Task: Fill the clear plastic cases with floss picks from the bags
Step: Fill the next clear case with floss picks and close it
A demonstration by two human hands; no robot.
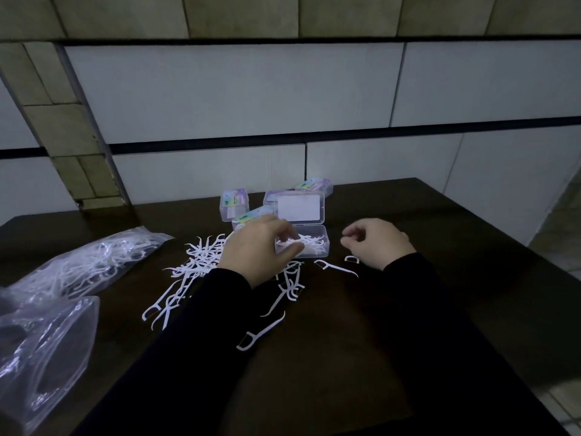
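An open clear plastic case (317, 247) lies mid-table with its lid (300, 206) tipped up behind it and several white floss picks inside. My left hand (254, 250) reaches over the case's left end and pinches floss picks there. My right hand (375, 242) hovers just right of the case, fingers loosely curled, holding nothing that I can see. A loose pile of floss picks (195, 262) spreads across the table left of and below my left hand. Single picks (336, 267) lie in front of the case.
Three closed clear cases (234, 199) with colourful labels stand behind the open one. A full bag of floss picks (91, 262) lies at the left, a nearly empty bag (44, 350) at the near left. The dark table (440, 309) meets a tiled wall behind.
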